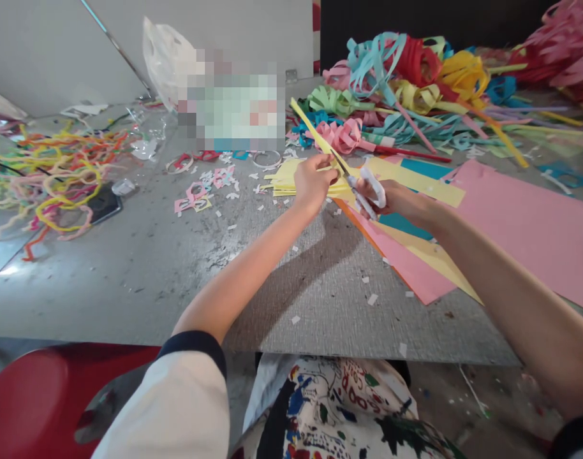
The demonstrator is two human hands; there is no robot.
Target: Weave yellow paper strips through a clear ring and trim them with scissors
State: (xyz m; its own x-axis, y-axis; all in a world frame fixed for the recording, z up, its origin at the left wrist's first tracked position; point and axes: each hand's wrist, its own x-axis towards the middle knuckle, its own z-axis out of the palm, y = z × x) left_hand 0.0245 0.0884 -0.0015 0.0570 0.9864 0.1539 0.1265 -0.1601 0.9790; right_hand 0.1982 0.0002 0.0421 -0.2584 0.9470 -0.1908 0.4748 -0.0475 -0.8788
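— From here, what's the left hand doing?

— Its fingers are curled and pressed against the thumb, pinching a long yellow paper strip. The strip rises from the hand and slants up and away, toward a heap of paper curls.

— And the right hand?

— It's wrapped around the white handles of some scissors. I can't tell how far apart the handles are, because the fingers cover them. The blades sit on the yellow paper strip, just beside the left hand.

— What's under the hands?

— A loose stack of yellow paper lies under the left hand, and a big pink sheet spreads out to the right, on a gray table.

— Anything farther left?

— Pink paper scraps are scattered there, and beyond them lies a tangle of pipe cleaners.
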